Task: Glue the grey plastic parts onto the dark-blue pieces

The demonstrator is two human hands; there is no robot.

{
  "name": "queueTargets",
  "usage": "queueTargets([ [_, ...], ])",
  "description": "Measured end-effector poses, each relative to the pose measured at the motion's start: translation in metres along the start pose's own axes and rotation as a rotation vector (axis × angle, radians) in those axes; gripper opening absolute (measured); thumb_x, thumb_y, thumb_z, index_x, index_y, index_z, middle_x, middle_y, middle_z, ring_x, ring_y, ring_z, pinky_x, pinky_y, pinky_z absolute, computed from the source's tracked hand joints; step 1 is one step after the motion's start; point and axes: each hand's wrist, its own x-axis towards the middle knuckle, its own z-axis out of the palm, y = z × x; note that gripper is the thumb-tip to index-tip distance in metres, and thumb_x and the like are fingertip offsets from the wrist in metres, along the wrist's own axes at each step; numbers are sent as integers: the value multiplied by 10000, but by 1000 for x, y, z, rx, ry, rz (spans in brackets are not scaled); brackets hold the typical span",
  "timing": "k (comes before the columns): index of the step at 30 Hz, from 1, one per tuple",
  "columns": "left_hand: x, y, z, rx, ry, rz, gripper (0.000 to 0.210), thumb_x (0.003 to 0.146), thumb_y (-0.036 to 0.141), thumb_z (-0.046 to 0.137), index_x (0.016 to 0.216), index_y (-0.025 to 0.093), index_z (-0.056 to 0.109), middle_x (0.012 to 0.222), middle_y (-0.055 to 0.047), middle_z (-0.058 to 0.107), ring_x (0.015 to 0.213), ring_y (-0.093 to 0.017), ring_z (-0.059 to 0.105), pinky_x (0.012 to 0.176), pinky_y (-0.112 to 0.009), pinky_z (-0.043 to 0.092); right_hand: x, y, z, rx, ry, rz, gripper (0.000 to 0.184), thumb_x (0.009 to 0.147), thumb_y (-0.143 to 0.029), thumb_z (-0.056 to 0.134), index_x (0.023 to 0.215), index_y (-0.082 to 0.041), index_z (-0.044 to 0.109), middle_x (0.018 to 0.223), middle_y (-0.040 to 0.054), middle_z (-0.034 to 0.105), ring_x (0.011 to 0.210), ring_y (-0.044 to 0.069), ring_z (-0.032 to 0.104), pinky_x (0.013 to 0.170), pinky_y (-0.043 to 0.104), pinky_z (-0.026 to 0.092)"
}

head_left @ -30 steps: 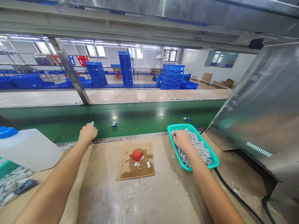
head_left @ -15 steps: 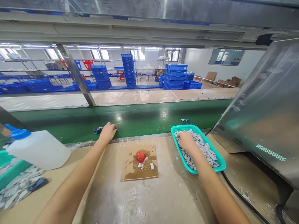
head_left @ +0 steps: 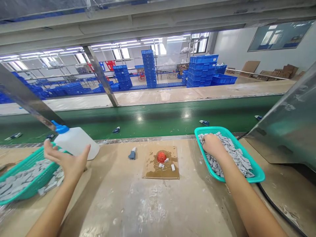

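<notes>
My left hand [head_left: 67, 159] has its fingers spread and holds nothing. It hovers by a white plastic bottle [head_left: 80, 141] with a blue spout cap, over the edge of a green basket [head_left: 37, 188] of grey flat pieces. My right hand [head_left: 212, 144] reaches into another green basket [head_left: 259, 176], fingers curled down among small grey pieces [head_left: 238, 156]; anything in its fingertips is hidden. Between the hands, a wet brown board [head_left: 158, 174] carries a red cap-like object [head_left: 161, 157] and a few small white pieces [head_left: 173, 168]. A dark-blue piece with a white tip [head_left: 132, 153] lies left of the board.
Beyond the table runs a green conveyor belt [head_left: 158, 115] with several dark-blue and white pieces [head_left: 116, 130] on it. A sheet-metal housing [head_left: 283, 131] stands at right, with a black cable [head_left: 269, 200] below. A metal post [head_left: 101, 75] rises behind the belt.
My left hand has drawn back from the belt's edge and swung left, fingers opening. A dark-blue, white-tipped piece now lies on the table. My right hand stays in its basket; the view has turned.
</notes>
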Motion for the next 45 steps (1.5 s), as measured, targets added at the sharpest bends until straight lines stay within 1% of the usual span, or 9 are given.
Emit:
queueTargets([
  [3,14,6,2,-162,-15,-327,1034,633,543,558,1313,145,-113,1348,-217,231,1188,-379,319,911,-522,313,-1,-1,-2,-11,-5,-5,286,697,7,410,856,-57,639,874,184,603,806,241,591,596,256,380],
  [5,19,16,6,-146,-62,-357,1022,618,571,551,1320,125,-43,1319,-209,303,1157,-388,367,897,-515,329,-2,-2,-3,-14,-4,-8,280,695,5,415,848,-58,640,841,177,606,789,234,595,581,247,378],
  [7,19,25,7,-61,-85,-262,952,625,574,537,1313,136,47,1325,-193,308,1162,-384,369,894,-499,340,-3,-1,-4,-9,0,-8,271,693,-3,427,850,-65,640,825,165,607,792,224,594,580,237,379],
  [11,8,42,0,116,-157,118,789,644,494,539,1286,229,164,1320,-120,361,1148,-328,414,872,-427,387,-4,-1,-4,9,6,7,265,695,-27,441,870,-71,635,832,165,607,845,233,581,599,236,384],
  [18,-28,66,-14,290,-574,495,666,661,385,489,1269,227,267,1217,-131,483,989,-315,533,762,-376,430,-3,-1,-4,27,-9,0,279,695,-19,439,901,-53,623,805,176,621,827,249,591,566,243,378],
  [23,-49,70,-11,389,-699,525,655,687,323,410,1317,322,233,1124,-90,533,755,-286,610,564,-328,429,-3,0,-4,29,-15,-12,269,700,-7,435,879,-61,628,788,172,632,817,248,601,561,244,379],
  [30,-48,88,-8,531,-763,653,690,685,271,377,1346,322,184,909,-73,560,593,-239,587,497,-294,374,-6,-1,-6,49,-20,8,273,714,-23,438,905,-81,623,825,170,637,846,264,600,571,256,397],
  [36,-42,101,-9,568,-757,675,684,655,276,425,1323,301,281,918,-92,565,580,-233,575,473,-285,368,-5,0,-5,71,-23,-8,282,715,-13,436,914,-79,623,854,178,634,854,256,599,605,261,415],
  [45,-31,113,-12,637,-807,759,704,642,209,419,1327,286,276,1110,-134,502,816,-304,584,601,-344,426,-7,0,-5,120,-9,19,272,707,-17,451,904,-96,621,841,166,631,850,258,597,556,254,401],
])
